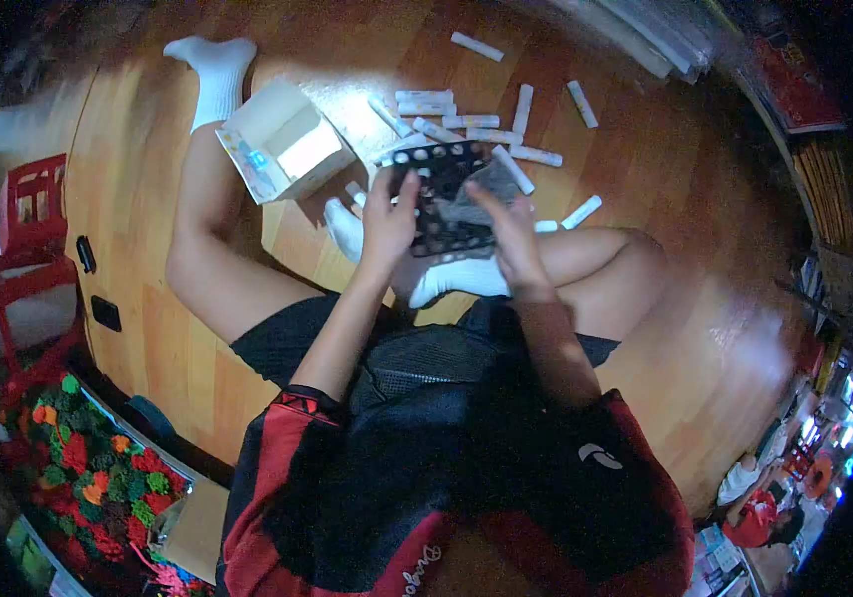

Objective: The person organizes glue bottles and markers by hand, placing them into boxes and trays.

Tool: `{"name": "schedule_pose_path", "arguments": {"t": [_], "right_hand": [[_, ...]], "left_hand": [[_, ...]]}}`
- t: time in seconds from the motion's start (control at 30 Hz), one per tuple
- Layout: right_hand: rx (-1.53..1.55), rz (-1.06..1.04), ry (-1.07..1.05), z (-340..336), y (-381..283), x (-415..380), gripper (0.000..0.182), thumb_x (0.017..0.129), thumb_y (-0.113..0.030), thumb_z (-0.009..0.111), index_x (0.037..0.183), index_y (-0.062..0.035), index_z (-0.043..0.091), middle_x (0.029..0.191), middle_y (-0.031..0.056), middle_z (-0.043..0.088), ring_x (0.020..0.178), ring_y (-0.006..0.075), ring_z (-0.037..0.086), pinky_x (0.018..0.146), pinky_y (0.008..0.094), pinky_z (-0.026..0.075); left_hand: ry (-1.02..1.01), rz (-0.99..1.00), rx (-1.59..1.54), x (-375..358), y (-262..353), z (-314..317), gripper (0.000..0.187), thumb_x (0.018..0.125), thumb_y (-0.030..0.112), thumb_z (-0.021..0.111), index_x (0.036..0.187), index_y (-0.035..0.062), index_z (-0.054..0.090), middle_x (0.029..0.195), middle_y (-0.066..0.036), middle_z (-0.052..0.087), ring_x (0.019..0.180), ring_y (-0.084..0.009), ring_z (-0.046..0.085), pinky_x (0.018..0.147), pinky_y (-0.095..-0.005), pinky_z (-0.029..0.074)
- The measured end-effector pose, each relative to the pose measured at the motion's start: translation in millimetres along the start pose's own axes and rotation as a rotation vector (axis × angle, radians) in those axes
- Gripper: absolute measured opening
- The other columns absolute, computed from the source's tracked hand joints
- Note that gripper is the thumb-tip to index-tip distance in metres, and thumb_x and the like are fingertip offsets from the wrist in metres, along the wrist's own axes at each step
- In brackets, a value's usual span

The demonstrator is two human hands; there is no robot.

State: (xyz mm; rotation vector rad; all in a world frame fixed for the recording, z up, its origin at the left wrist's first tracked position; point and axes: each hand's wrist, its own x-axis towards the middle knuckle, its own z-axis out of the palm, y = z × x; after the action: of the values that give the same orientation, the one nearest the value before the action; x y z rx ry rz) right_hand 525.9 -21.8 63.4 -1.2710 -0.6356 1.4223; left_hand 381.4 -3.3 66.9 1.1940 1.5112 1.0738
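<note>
A black panel with rows of round holes along its edges point(431, 239) is held up over my lap. My left hand point(390, 217) grips its left side, thumb on the face and fingers wrapped behind. On the right side, my right hand point(512, 231) is closed around the panel's edge, its thumb lying over a cloudy, see-through plastic piece point(501, 189) that overlaps the panel. Just beyond my hands, several white tubes point(471, 121) lie scattered on the floor. An open white box point(287, 139) sits to the left of the panel, its inside brightly lit.
My bent legs frame the wooden floor point(705, 209). A black rectangular object point(106, 312) and a small black item point(86, 255) lie at left. Red, green and orange tufts point(88, 478) fill a tray at lower left. Shelved goods point(824, 199) line the right side.
</note>
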Motion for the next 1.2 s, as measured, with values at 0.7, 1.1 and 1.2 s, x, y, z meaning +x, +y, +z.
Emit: {"name": "schedule_pose_path", "arguments": {"t": [0.7, 1.1, 1.2], "right_hand": [[0.101, -0.040, 0.487, -34.4, 20.8, 60.0, 0.024, 0.072, -0.014, 0.062, 0.090, -0.0003, 0.055, 0.083, 0.0054, 0.059, 0.075, 0.0123, 0.053, 0.069, 0.0256, 0.041], [-0.152, 0.016, 0.389, -33.3, 46.1, 57.7, 0.034, 0.069, -0.027, 0.064, 0.094, -0.0050, 0.055, 0.086, 0.0099, 0.061, 0.079, 0.0206, 0.057, 0.074, 0.0296, 0.041], [-0.249, -0.003, 0.314, -34.7, 47.5, 56.2, 0.037, 0.069, -0.027, 0.064, 0.096, -0.0025, 0.054, 0.088, 0.0102, 0.060, 0.081, 0.0204, 0.056, 0.075, 0.0292, 0.040]], "left_hand": [[0.079, -0.156, -0.001, 223.1, -84.8, -53.2, 0.027, 0.085, 0.019, 0.046, 0.103, -0.0011, 0.048, 0.091, -0.008, 0.054, 0.079, -0.0155, 0.053, 0.066, -0.0285, 0.044], [0.184, -0.263, 0.066, 218.3, -89.1, -117.2, 0.030, 0.085, 0.022, 0.043, 0.104, -0.0022, 0.047, 0.093, -0.014, 0.056, 0.082, -0.0213, 0.055, 0.073, -0.0322, 0.043], [0.143, 0.047, 0.753, 204.3, -85.6, -103.1, 0.033, 0.078, 0.017, 0.048, 0.102, -0.0062, 0.046, 0.095, -0.027, 0.052, 0.093, -0.0360, 0.051, 0.077, -0.0398, 0.040]]}}
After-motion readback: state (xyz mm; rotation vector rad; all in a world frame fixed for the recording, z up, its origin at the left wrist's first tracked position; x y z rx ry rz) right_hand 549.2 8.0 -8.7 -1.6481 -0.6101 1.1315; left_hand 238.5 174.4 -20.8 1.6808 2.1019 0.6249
